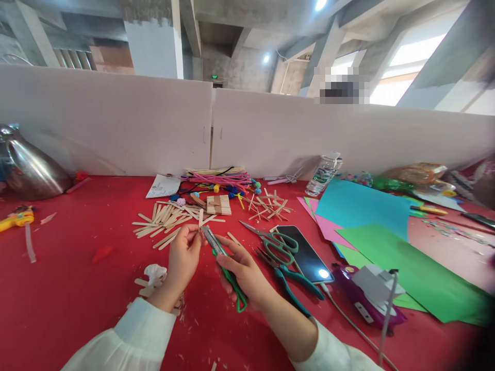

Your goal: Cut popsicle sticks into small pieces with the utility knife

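Observation:
My left hand (184,255) pinches a wooden craft stick (201,216) upright between thumb and fingers. Wrapped round a green utility knife (212,240), my right hand (245,270) holds the knife's metal front end close beside the stick; I cannot tell whether they touch. A green loop hangs from the knife's rear end. Behind my hands lies a loose pile of craft sticks (166,219), next to a bundled stack of sticks (218,205). Under my left wrist, more sticks and a crumpled white tissue (155,274) are partly hidden.
Right of my hands are scissors (276,243), teal-handled pliers (296,283), a phone (305,252) and a purple device (367,299) with a cable. Coloured paper (367,211) and a bottle (324,174) lie beyond. A steel jug (33,165) stands far left; white partitions (116,123) border the red table.

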Action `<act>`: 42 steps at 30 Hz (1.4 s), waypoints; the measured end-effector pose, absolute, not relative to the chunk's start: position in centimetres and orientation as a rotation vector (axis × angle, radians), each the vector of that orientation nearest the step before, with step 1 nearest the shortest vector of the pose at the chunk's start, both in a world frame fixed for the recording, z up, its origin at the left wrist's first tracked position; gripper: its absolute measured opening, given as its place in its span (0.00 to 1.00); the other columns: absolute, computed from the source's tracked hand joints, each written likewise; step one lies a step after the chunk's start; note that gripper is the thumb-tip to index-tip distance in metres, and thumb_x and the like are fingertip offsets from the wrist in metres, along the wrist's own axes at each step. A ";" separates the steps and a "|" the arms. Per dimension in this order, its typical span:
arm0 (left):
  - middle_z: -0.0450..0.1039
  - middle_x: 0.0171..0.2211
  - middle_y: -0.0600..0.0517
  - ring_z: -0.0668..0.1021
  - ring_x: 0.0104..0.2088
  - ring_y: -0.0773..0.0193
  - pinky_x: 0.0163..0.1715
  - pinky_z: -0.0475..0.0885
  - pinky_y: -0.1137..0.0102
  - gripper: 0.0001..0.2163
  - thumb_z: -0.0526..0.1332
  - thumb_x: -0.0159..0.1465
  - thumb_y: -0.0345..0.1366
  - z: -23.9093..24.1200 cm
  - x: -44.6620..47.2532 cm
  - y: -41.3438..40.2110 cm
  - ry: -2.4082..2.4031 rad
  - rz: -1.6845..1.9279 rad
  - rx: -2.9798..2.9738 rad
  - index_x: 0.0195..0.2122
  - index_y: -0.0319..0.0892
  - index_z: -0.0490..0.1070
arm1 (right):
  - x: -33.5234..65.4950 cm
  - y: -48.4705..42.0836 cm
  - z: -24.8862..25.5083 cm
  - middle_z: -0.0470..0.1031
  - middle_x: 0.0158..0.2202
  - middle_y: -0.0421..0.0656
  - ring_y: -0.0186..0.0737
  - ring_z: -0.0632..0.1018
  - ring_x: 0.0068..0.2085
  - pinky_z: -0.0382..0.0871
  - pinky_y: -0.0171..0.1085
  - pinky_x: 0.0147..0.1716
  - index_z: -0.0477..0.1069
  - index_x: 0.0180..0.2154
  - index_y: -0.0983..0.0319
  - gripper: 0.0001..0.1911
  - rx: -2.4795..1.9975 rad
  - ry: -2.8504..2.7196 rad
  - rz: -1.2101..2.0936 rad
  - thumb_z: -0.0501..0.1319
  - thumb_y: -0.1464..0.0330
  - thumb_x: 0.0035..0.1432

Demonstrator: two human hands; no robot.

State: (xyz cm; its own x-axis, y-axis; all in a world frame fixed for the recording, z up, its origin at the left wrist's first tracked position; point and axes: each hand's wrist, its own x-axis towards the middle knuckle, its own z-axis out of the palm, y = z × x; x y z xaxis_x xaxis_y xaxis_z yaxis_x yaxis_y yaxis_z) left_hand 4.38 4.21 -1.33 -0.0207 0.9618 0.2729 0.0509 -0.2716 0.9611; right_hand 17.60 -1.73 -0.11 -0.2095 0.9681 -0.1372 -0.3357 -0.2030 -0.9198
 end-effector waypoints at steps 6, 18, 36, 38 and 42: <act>0.77 0.31 0.48 0.80 0.32 0.59 0.34 0.74 0.66 0.09 0.59 0.55 0.40 -1.3 4.0 4.6 1.131 1.390 1.453 0.34 0.42 0.65 | 17.7 -1.8 0.1 0.69 0.21 0.33 0.25 0.63 0.11 0.56 0.24 0.05 0.60 0.52 0.58 0.30 -0.839 -0.895 1.675 0.64 0.62 0.47; 0.78 0.34 0.44 0.80 0.31 0.58 0.33 0.74 0.65 0.16 0.63 0.51 0.44 -1.2 5.3 3.2 1.003 1.104 1.314 0.34 0.38 0.68 | 18.6 -0.6 0.1 0.59 0.13 0.31 0.26 0.60 0.15 0.54 0.28 0.13 0.64 0.24 0.62 0.11 -1.200 -1.032 1.010 0.63 0.62 0.43; 0.79 0.33 0.46 0.80 0.33 0.58 0.33 0.73 0.67 0.11 0.54 0.58 0.29 -1.5 5.2 2.9 1.359 1.110 2.218 0.40 0.40 0.72 | 17.4 1.9 -1.0 0.57 0.15 0.33 0.29 0.59 0.19 0.51 0.29 0.17 0.64 0.20 0.62 0.10 -1.323 -1.196 0.853 0.59 0.62 0.43; 0.79 0.33 0.46 0.80 0.33 0.58 0.33 0.73 0.68 0.12 0.54 0.58 0.28 -1.5 5.1 3.0 1.375 1.093 2.266 0.42 0.40 0.72 | 17.2 2.1 -0.9 0.56 0.14 0.33 0.29 0.58 0.18 0.50 0.29 0.17 0.62 0.19 0.62 0.11 -1.325 -1.190 0.859 0.58 0.62 0.43; 0.79 0.36 0.47 0.80 0.33 0.60 0.33 0.73 0.69 0.13 0.54 0.58 0.28 -1.4 4.9 3.0 1.325 1.122 2.288 0.43 0.42 0.71 | 17.0 2.5 -0.9 0.57 0.13 0.33 0.29 0.59 0.16 0.51 0.30 0.15 0.61 0.20 0.61 0.11 -1.316 -1.192 0.891 0.56 0.60 0.44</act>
State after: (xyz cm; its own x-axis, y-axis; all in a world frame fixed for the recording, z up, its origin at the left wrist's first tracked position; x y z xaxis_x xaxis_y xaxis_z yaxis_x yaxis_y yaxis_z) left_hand 4.92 3.03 -1.44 0.2825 0.8255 0.4886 0.6176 -0.5463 0.5659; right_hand 17.03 2.46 -0.89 0.2119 0.9683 0.1322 0.1477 0.1020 -0.9838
